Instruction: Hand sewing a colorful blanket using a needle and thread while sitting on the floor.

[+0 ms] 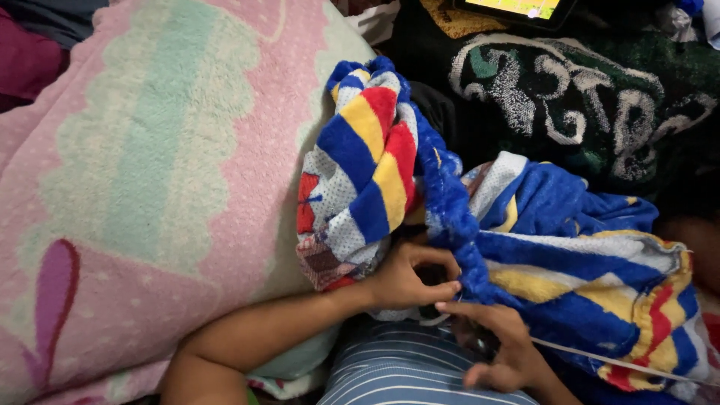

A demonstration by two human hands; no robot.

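Fuzzy fleece striped blanket [570, 255], plush pink blanket [150, 172]

1. Your left forearm comes in low from the lower left, bare, running up and right, elbow bent near the bottom edge.
2. Your left hand [409, 274] sits wrist straight, fingers curled into a loose ring, thumb and fingertips closed in a pinch.
3. Your right hand [495, 345] is just below and right of it, palm turned down, back of the hand to the camera.
4. Your right fingers point up-left, fingertips next to the left fingertips, closed in a grip.
5. Your right wrist exits at the bottom edge.
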